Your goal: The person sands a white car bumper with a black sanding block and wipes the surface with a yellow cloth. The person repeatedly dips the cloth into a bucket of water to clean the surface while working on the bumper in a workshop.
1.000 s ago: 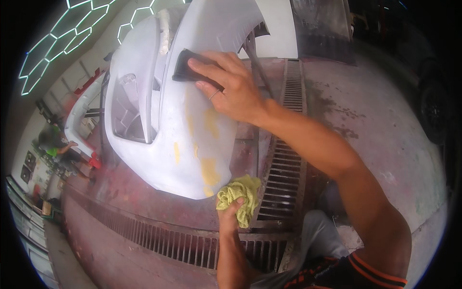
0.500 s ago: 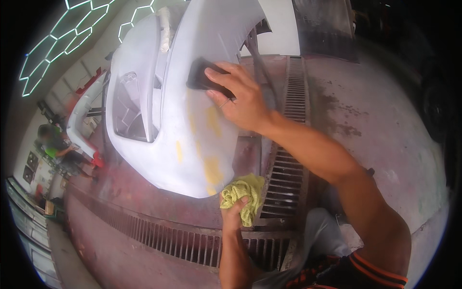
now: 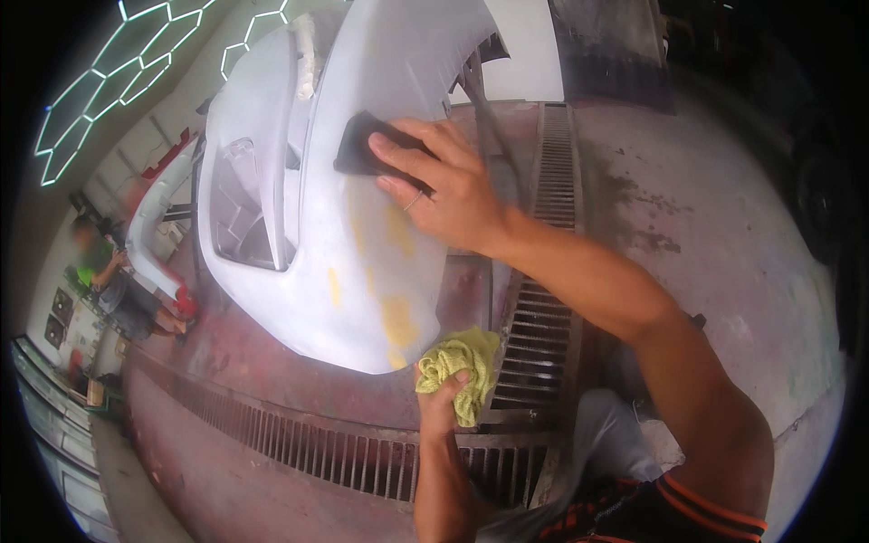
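A car bumper (image 3: pixel 326 299) in pale grey-white, with yellow filler patches (image 3: pixel 396 321) on its rounded end, stands before me. My right hand (image 3: pixel 444 181) grips a dark sanding block (image 3: pixel 362 145) and holds its face against the bumper's upper curve. The underside of the block is hidden. Below the bumper's near corner, my left hand (image 3: pixel 442 403) is closed around a crumpled yellow-green cloth (image 3: pixel 460 366). The cloth is close to the bumper's lower edge; I cannot tell whether they touch.
Metal floor grating (image 3: pixel 308 452) runs under and right of the bumper. At the far left a person in a green top (image 3: pixel 95 271) stands beside another white-and-red bumper (image 3: pixel 154 235). A dark stand leg (image 3: pixel 493 127) shows behind the bumper.
My right hand and the sanding block have slid slightly left along the bumper. The left hand with the cloth has hardly moved. The far person stands more upright.
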{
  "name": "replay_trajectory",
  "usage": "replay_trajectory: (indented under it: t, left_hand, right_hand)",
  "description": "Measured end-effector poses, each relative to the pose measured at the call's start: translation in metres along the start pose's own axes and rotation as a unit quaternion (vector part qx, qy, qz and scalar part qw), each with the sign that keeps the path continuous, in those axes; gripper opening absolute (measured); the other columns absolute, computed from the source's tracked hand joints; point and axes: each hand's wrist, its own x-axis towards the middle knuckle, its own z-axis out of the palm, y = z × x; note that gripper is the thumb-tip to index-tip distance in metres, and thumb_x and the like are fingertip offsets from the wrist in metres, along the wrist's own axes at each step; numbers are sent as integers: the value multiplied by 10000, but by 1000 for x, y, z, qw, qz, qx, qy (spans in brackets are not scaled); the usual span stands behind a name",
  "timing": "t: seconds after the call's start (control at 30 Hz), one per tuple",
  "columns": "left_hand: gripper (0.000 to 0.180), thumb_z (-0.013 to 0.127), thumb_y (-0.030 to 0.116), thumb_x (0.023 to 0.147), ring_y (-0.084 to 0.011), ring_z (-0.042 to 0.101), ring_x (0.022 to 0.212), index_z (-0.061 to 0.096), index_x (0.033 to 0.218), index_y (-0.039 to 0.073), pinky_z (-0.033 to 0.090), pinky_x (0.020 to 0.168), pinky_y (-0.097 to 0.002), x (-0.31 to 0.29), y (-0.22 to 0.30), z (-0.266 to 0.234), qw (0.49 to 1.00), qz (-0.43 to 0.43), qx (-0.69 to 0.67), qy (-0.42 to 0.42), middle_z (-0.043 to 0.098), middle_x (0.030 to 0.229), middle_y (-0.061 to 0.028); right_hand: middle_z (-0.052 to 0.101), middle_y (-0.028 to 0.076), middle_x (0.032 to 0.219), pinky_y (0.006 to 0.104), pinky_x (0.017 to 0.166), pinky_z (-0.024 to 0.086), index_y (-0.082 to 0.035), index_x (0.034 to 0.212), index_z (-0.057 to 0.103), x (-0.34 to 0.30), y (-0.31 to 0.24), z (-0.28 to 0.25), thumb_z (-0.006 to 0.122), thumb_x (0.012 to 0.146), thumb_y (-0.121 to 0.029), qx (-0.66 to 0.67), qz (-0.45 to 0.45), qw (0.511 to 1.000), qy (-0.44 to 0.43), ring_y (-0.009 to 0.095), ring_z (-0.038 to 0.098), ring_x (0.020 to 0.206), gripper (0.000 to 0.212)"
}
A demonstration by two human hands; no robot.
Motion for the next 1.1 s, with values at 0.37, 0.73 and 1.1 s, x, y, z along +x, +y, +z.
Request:
replay_trajectory:
  t: [0.37,0.73,1.1]
  left_hand:
    - [645,787,53,805,-267,664,1052,473,1367,21,581,900,-404,-3,0,-2,1000,20,4,-2,634,1194,-154]
    - [643,769,26,809,-274,666,1062,471,1379,8,585,907,-410,2,2,1,999,10,-12,-29,635,1204,-154]
    - [656,790,45,807,-282,669,1056,470,1378,1,589,905,-416,0,2,-2,999,4,-24,-28,636,1195,-164]
  right_hand:
    - [671,112,1230,453,942,520,-150,1264,751,45,-13,-8,842,803,-138,-3,-63,997,-51,325,623,1075,470]
    - [664,164,1284,444,929,536,-128,1316,731,1,13,-43,852,810,-104,-11,-35,996,-78,326,639,1077,520]
    - [652,159,1295,464,926,530,-165,1336,719,3,8,-25,837,837,-125,-1,-40,995,-90,334,637,1079,515]
